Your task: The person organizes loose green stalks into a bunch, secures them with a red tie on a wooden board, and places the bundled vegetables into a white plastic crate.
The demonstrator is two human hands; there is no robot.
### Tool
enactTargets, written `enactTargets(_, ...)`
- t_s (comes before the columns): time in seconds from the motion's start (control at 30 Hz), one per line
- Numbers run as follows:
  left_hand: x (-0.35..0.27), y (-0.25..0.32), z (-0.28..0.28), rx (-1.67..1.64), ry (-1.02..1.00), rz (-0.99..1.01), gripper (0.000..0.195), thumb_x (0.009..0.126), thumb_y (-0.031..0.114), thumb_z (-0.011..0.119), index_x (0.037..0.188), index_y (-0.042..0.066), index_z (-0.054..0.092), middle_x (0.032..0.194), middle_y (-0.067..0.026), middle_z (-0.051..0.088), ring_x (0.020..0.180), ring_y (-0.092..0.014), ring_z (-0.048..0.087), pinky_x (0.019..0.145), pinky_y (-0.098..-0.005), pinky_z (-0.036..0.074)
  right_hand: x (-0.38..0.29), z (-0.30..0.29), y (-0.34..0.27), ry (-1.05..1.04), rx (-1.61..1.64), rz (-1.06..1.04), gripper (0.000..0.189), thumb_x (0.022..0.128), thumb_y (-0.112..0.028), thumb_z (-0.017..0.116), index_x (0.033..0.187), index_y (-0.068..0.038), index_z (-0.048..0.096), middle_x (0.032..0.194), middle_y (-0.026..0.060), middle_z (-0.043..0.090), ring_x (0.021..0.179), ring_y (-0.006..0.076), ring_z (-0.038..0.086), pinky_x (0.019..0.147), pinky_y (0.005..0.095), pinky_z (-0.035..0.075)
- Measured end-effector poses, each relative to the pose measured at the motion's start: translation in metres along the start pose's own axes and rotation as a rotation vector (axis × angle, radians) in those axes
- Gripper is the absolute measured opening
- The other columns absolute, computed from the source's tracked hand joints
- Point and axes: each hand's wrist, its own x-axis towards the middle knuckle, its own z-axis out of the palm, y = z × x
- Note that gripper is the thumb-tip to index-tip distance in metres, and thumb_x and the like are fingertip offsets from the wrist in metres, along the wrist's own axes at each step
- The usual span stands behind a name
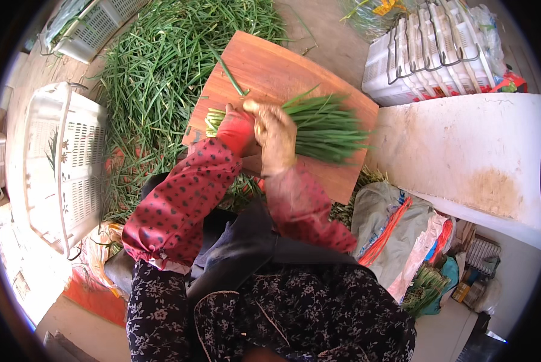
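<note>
A bundle of garlic chives (324, 129) lies across a wooden board (270, 63), pale stem ends to the left and green leaves to the right. My left hand (236, 129), in a red glove, is closed around it near the stem ends. Right beside it, my right hand (275, 131), in a worn yellowish glove, is over the bundle with fingers curled. Whether those fingers grip anything is hidden and blurred. One loose green stalk (228, 74) lies on the board above my hands.
A large heap of loose chives (157, 68) covers the floor left of the board. White plastic crates stand at the left (82, 149), upper left (100, 29) and upper right (374, 72). Red ties (388, 228) lie on a grey sack (374, 208) by a white ledge (456, 145).
</note>
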Motion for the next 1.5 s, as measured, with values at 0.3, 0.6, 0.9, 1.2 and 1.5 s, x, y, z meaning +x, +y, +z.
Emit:
enactTargets(0.3,-0.012,-0.007,-0.032,-0.016,-0.047,0.041,0.092,0.07,0.053,0.069,0.143,0.01,0.034,0.127,-0.0142,0.054,0.118,-0.03,0.051,0.105,-0.0587,0.027,0.003,-0.054,-0.037,-0.456,-1.648,-0.766,0.069,0.071,-0.03,0.076,0.132,-0.014,0.048,0.128,0.0039,0.054,0.12,0.0272,0.048,0.102,0.0422,0.036)
enactTargets(0.6,-0.106,-0.061,-0.049,-0.7,0.511,-0.273,0.1,0.063,0.027,0.084,0.145,0.007,0.03,0.142,-0.0155,0.043,0.131,-0.039,0.038,0.107,-0.0498,0.031,0.049,-0.084,-0.029,-0.588,-1.845,-0.276,0.08,0.062,-0.032,0.079,0.132,-0.01,0.046,0.119,0.0137,0.06,0.107,0.0322,0.058,0.091,0.0396,0.046)
enactTargets(0.9,-0.216,-0.036,-0.028,-2.061,0.648,-0.331,0.105,0.073,0.054,0.074,0.147,0.001,0.022,0.143,-0.0205,0.039,0.127,-0.031,0.045,0.1,-0.0404,0.041,0.002,-0.05,-0.038,-0.918,-0.31,0.561,0.079,0.066,-0.021,0.079,0.133,0.002,0.045,0.115,0.0116,0.063,0.106,0.0238,0.059,0.09,0.0347,0.049)
enactTargets(1.2,-0.247,-0.019,-0.052,-2.38,1.018,0.144,0.083,0.071,0.052,0.075,0.13,0.001,0.048,0.119,-0.0125,0.061,0.104,-0.025,0.061,0.093,-0.0394,0.048,-0.082,0.05,-0.008,-1.117,-0.178,0.798,0.062,0.069,-0.017,0.07,0.126,-0.001,0.052,0.111,0.0119,0.065,0.098,0.0217,0.063,0.085,0.0336,0.052)
enactTargets(1.5,-0.319,-0.016,-0.08,-2.258,1.191,-0.169,0.055,0.078,0.023,0.071,0.125,0.001,0.053,0.111,-0.0093,0.064,0.097,-0.019,0.063,0.086,-0.0336,0.05,-0.106,0.176,-0.035,-1.235,-0.535,-0.171,0.099,0.071,-0.042,0.082,0.148,-0.013,0.028,0.131,0.006,0.045,0.113,0.0169,0.049,0.092,0.0316,0.045)
